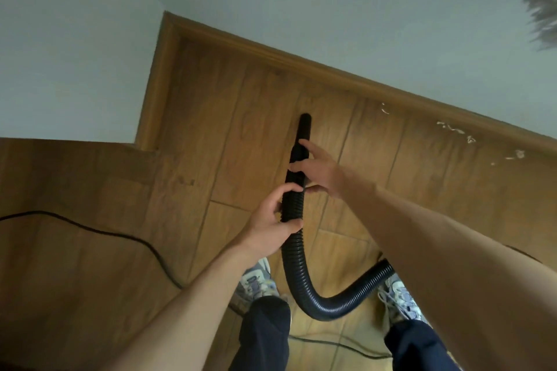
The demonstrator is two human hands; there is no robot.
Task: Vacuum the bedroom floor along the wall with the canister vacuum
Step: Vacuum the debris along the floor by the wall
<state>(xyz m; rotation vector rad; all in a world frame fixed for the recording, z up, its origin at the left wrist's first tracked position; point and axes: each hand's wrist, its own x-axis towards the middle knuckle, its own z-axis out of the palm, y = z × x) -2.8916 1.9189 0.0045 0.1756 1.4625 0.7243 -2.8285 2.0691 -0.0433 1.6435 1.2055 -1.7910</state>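
Near the wooden skirting board (pixel 301 62), left hand (pixel 271 220) fingers wrap the black ribbed hose (pixel 298 265); right hand (pixel 319 170) fingers close loosely on the black tapered crevice nozzle (pixel 303 132), aimed floorward. Vacuuming seems underway; next, I judge, sweep right toward white scraps (pixel 455 129).

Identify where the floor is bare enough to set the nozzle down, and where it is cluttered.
Bare: the wooden floor between the corner skirting board and the black nozzle. Cluttered: white scraps along the right-hand skirting; thin black cable crossing the left; ribbed black hose by the shoes.
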